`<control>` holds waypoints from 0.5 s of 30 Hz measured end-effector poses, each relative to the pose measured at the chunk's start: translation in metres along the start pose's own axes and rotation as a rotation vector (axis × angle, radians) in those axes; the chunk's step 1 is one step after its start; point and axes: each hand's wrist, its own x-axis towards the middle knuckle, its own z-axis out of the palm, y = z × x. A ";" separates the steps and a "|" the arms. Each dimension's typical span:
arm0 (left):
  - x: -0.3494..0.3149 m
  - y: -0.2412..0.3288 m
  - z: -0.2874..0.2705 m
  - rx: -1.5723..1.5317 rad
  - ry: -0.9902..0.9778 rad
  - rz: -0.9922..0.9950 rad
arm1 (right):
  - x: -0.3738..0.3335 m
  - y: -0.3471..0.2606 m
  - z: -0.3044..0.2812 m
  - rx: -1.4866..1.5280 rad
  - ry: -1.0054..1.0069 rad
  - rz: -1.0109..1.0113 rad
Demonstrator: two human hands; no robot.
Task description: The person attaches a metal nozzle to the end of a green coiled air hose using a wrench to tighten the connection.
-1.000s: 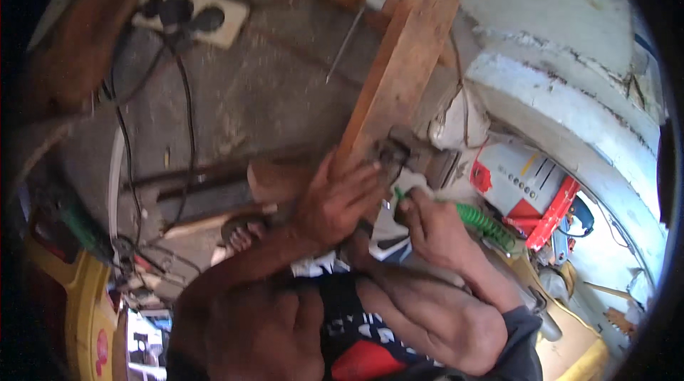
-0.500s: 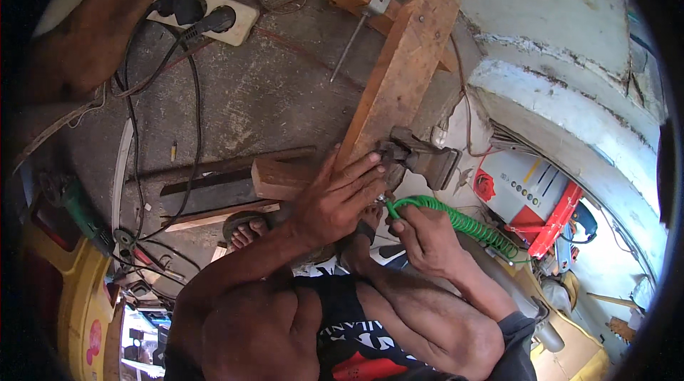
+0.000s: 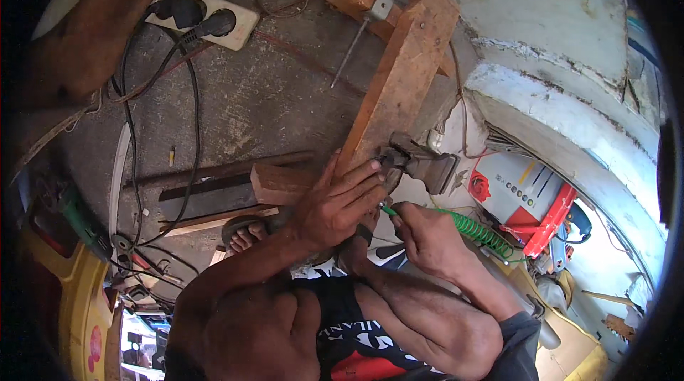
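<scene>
A thick wooden beam slants from the upper right toward me, its near end beside a dark metal vise or clamp. My left hand lies over that near end, fingers stretched toward the metal jaw and thumb along the beam's left edge. Just right of it, my right hand is closed around a green coiled air hose. A small metal tip of the hose shows between my two hands. What lies under my left palm is hidden.
A white power strip with black plugs sits upper left. Wood offcuts lie left of my left hand. A green angle grinder is at far left. A metal rod stands by the beam's far end. A red-and-white box is at right.
My right hand has turned and shifted slightly, and the hose's bend above its fingers has flattened. My left hand stays nearly in place on the beam.
</scene>
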 end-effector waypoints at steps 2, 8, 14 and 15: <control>0.001 0.001 0.000 0.015 -0.005 0.006 | 0.001 0.001 -0.001 -0.061 0.025 -0.042; 0.000 -0.001 0.000 0.016 0.010 0.022 | 0.005 -0.006 -0.008 -0.129 -0.013 -0.052; 0.001 0.001 -0.004 0.013 -0.001 0.022 | 0.011 -0.014 -0.017 -0.209 -0.035 -0.080; 0.003 0.000 -0.006 0.007 -0.015 0.024 | 0.011 -0.013 -0.018 -0.224 -0.030 -0.099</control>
